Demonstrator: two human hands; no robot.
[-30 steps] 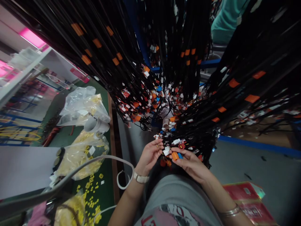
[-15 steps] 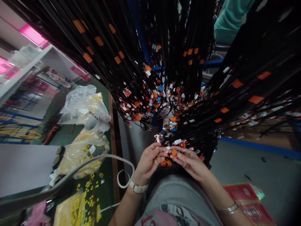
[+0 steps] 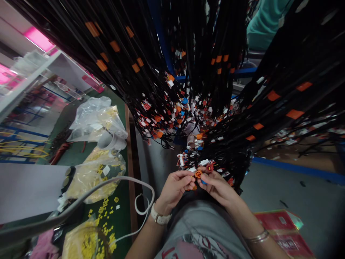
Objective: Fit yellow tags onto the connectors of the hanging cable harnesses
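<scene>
Head view: holding an orange, square-mouthed plastic connector between closed thumb and fingers of the right hand, in front of a grey printed shirt and at the near end of a thick bundle of black cables, with a blue plastic connector just below and a red plastic connector just beyond. Pinching a small yellow piece, too tiny to make out in shape, between closed fingertips of the left hand, just beside the orange mouth, with loose yellow plastic bits scattered on a green bench top to the left.
</scene>
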